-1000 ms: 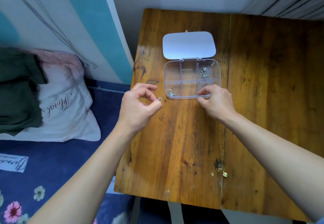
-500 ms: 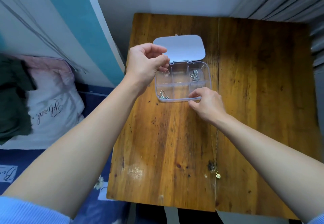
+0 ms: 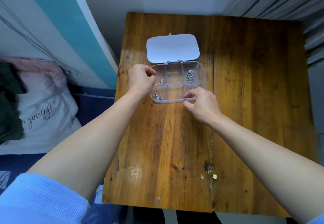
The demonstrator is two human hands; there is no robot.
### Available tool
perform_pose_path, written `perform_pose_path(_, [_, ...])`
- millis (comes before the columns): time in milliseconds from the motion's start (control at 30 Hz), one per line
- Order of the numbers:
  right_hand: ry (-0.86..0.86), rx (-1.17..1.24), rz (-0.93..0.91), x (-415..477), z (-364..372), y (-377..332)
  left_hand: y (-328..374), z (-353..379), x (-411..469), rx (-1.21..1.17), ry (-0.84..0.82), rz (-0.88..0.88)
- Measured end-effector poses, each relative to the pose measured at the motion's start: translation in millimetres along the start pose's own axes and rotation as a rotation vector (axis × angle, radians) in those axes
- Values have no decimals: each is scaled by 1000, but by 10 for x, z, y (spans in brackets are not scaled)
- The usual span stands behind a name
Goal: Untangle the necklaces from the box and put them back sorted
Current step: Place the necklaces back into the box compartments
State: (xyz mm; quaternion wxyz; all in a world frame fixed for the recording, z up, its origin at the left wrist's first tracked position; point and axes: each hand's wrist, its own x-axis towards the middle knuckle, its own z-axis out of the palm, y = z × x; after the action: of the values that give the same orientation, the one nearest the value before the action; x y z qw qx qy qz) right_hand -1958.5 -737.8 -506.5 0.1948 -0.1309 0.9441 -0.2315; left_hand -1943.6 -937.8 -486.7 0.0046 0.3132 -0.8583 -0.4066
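On the wooden table (image 3: 245,101) lies a clear compartment box (image 3: 175,90) with its white lid (image 3: 172,48) flung open behind it. The left hand (image 3: 141,81) hovers curled at the box's left edge, fingers closed; whether it pinches anything cannot be told. A rose-gold necklace (image 3: 160,81) sits in the far-left compartment just beside it. The right hand (image 3: 201,105) pinches the box's near rim. Silver necklaces lie in the near-left (image 3: 157,97) and far-right (image 3: 190,76) compartments. A gold-pendant necklace (image 3: 214,176) rests apart near the table's front edge.
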Motion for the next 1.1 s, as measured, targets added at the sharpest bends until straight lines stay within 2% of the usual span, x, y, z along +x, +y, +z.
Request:
perform_pose_path(267, [-4,9,-39,16,-2,32,-25,22,-92,42,62,60])
perform_pose_path(333, [5,121,-60,10,-36,62,-41,21,-130,52,103,52])
perform_pose_path(400, [93,277,-58,-24,-98,132,-48,27,-194,58,129,58])
perform_pose_path(467, [226,333,-22,-103,-166,267,-25,57,-301,44,135,123])
perform_pose_path(567, [253,317,94,-337,-198,540,47,208,-578,13,32,272])
perform_pose_path(700, [88,253,281,-855,-47,864,70,518,-903,127,-238,381])
perform_pose_path(833, [10,200,393,-1511,162,1010,78,782,-1004,306,-452,430])
perform_pose_path(967, [-20,114,451,-1998,376,978,127,986,-968,382,-496,410])
perform_pose_path(1100, [45,100,498,-2165,521,919,177,1156,-884,458,-503,412])
